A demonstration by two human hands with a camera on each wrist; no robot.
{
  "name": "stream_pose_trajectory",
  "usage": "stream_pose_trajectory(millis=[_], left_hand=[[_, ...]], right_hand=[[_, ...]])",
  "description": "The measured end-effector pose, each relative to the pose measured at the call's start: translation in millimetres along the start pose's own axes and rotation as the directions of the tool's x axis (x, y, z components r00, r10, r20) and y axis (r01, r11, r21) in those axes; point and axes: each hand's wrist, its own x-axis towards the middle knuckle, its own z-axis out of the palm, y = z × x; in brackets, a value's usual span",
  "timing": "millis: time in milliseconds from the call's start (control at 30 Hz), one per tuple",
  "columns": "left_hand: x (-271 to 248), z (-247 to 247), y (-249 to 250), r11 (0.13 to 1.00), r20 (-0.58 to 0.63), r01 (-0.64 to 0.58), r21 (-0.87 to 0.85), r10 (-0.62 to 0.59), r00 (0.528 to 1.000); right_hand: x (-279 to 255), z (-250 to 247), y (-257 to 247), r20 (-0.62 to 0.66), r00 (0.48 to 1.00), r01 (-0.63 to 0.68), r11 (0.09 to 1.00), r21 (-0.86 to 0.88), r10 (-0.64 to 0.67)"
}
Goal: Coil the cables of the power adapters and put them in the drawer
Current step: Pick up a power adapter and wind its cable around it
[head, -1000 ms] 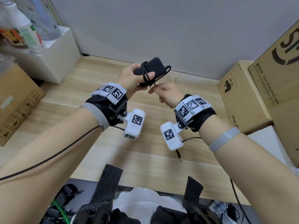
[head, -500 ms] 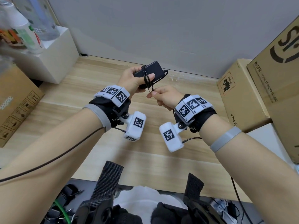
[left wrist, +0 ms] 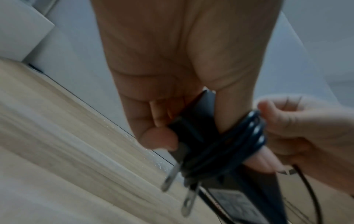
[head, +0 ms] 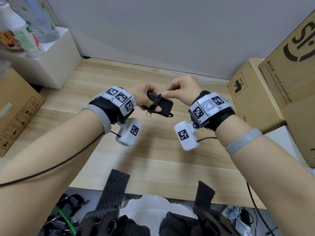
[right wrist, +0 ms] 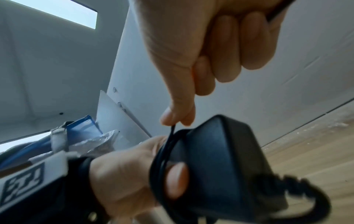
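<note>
My left hand (head: pixel 144 97) grips a black power adapter (head: pixel 164 106) above the wooden desk (head: pixel 153 150), thumb lying across its top. Its thin black cable (head: pixel 156 103) is wound several turns around the body and over my thumb. My right hand (head: pixel 180 92) pinches the free cable end between thumb and forefinger just above the adapter. In the left wrist view the adapter (left wrist: pixel 193 128), the wound cable (left wrist: pixel 239 136) and the two metal plug prongs (left wrist: pixel 172 177) show. In the right wrist view my right hand (right wrist: pixel 178 119) pinches the cable (right wrist: pixel 172 131) next to the adapter (right wrist: pixel 220 159).
Cardboard boxes (head: pixel 255 92) stand at the right, another box (head: pixel 15 113) at the left. A white box (head: pixel 51 65) with bottles sits at the back left. Below the desk's near edge lies an open drawer (head: pixel 64 212) with black adapters and cables.
Both hands have come lower and nearer to me with the adapter. The adapter has turned, and my right hand now pinches the cable above it instead of beside it.
</note>
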Motion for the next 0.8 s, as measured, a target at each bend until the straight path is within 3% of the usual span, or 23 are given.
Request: stream_pose_trajectory(millis=[100,200,333,467,600,800], left_hand=[[-6,-3,-5,0.994,0.073,-0.034,-0.107,0.042,0.996],[-10,-4,-7,0.93,0.073,-0.085,-0.357,0.118,0.99],[-9,-5,-1,0.757,-0.053,-0.213,-0.618,0.231,0.972],[-2,-2,8,0.679,-0.198,-0.268,-0.683,0.181,0.963],[-1,3,11,0.703,-0.303,-0.257,-0.663,0.062,0.951],[1,5,11,0.848,-0.41,-0.211,-0.486,-0.008,0.912]], right_hand=[[-1,-3,10,-0.086,0.996,-0.017,0.992,0.129,0.028],[-3,-3,13,-0.127,0.991,-0.02,0.975,0.219,0.049],[-9,2,20,-0.113,0.981,-0.12,0.955,0.271,0.155],[-16,12,15,0.017,0.99,-0.138,0.975,0.173,0.137],[-16,21,9,0.096,0.988,-0.131,0.986,0.1,0.122],[-14,18,5,0.151,0.984,-0.088,0.994,-0.059,0.096]])
